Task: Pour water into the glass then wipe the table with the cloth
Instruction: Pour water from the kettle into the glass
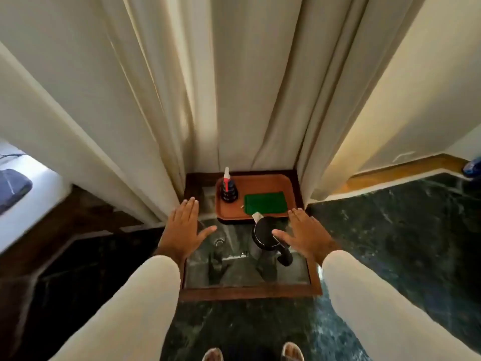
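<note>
Glass-topped surface (247,272) by curtains, frame centre | glass (219,243) looks empty, lower centre | jug (265,234) beside it, untouched | green cloth (265,202) on tray (260,182) | left hand (182,226), right hand (304,234) spread, holding nothing | nothing done yet

Jug (263,231) and tray (291,204) crowd right; glass (219,242) stands centre.

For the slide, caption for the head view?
Both hands, left and right, hover open over a glass-topped table holding jug, glass and green cloth.
</note>
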